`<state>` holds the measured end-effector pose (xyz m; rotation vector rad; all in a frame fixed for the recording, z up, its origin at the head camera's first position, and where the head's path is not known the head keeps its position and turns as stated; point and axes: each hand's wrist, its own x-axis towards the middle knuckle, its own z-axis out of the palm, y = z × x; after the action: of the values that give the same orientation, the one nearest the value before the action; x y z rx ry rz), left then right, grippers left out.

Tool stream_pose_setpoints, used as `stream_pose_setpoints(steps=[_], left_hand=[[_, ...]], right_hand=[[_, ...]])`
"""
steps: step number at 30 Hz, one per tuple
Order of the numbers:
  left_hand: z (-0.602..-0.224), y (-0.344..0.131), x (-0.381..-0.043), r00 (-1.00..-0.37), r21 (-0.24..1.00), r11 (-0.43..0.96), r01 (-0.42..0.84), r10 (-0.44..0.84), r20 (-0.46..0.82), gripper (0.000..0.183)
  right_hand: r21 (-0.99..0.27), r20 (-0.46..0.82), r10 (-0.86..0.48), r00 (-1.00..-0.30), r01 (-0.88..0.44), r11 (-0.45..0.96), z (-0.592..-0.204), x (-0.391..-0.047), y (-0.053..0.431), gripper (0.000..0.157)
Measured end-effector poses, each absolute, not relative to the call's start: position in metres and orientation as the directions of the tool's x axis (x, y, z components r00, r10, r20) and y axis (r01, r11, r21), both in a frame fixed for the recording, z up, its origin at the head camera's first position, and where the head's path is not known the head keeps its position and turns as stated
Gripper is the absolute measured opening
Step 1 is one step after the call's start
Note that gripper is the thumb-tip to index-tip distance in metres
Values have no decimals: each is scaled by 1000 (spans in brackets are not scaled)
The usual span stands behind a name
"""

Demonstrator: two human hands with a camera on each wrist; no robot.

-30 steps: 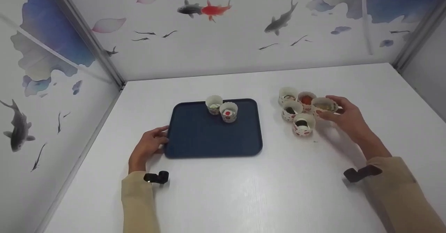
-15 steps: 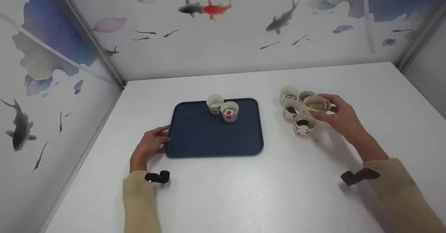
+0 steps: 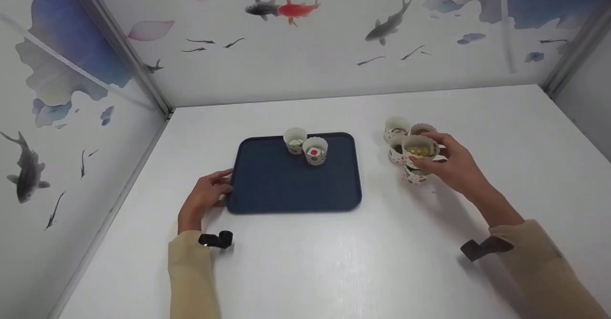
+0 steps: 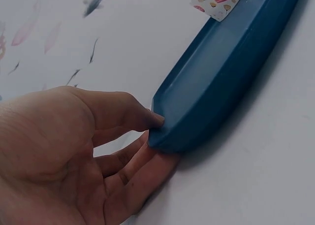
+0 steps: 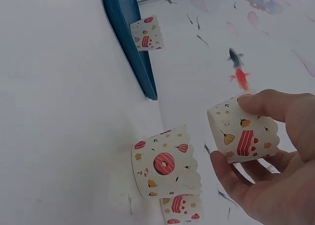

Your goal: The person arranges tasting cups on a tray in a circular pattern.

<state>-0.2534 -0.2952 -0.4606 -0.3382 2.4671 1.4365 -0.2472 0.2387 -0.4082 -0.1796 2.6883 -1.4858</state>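
Observation:
My right hand [image 3: 456, 168] grips a patterned paper baking cup [image 3: 420, 150] with something yellowish inside, raised above the other cups. In the right wrist view this cup [image 5: 246, 131] is held between thumb and fingers, apart from a donut-print cup [image 5: 165, 163] standing below. At the left end of a dark blue tray [image 3: 291, 190], my left hand [image 3: 205, 195] pinches the rim. The left wrist view shows the thumb on the tray's [image 4: 211, 87] edge and fingers under it. Two paper cups, a white-filled one [image 3: 295, 142] and one with a red-marked item [image 3: 315, 152], stand on the tray's far side.
Right of the tray, several more cups cluster on the white table [image 3: 305, 261]: a back left cup [image 3: 396, 127], a back right cup [image 3: 423, 129], a front cup [image 3: 415, 176] and one [image 3: 395, 151] partly hidden behind the held cup. A printed wall [image 3: 305, 70] closes the table's far edge.
My right hand has carried the yellowish-filled cup leftward, from the right side of the cluster to over its front cups. The left hand and tray stay put.

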Motion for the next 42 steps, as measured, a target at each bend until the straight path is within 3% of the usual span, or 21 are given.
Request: stream_pose_setpoints(steps=[12, 21, 42], left_hand=[[-459, -296, -254, -938, 812, 486, -325, -58, -341, 57], [-460, -295, -252, -935, 812, 481, -332, -56, -349, 56], [-461, -296, -253, -937, 814, 476, -332, -64, -344, 56]], right_hand=[[-847, -47, -196, -980, -65, 528, -399, -236, 211, 77], [-839, 22, -245, -969, -151, 523, -402, -240, 178, 67], [-853, -35, -283, -958, -119, 508, -425, -250, 106, 63]])
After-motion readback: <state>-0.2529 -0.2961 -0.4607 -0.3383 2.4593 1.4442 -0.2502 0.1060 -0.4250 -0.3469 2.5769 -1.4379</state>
